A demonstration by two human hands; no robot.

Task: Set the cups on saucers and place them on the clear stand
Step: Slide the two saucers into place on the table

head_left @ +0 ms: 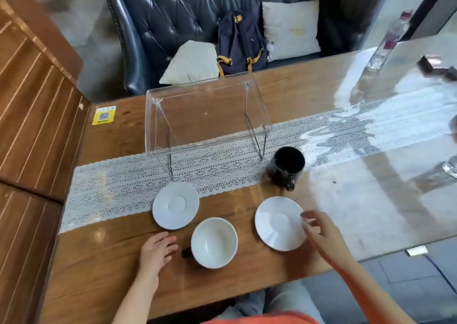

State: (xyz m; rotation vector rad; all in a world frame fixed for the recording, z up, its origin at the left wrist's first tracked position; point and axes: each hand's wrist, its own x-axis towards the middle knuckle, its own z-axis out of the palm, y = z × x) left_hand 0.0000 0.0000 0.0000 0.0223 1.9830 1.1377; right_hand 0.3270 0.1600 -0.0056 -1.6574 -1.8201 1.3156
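Note:
A white cup with a dark handle on its left stands near the table's front edge. My left hand lies open just left of that handle, not touching it. One white saucer sits left of centre, another white saucer to the right. My right hand rests at the right saucer's right rim, fingers spread, fingertips at or on the edge. A black mug stands behind the right saucer. The clear stand sits further back with nothing on top.
A lace runner crosses the wooden table under a glass top. A clear bottle, dark boxes and a glass are at the far right. A leather sofa with a backpack and cushions stands behind.

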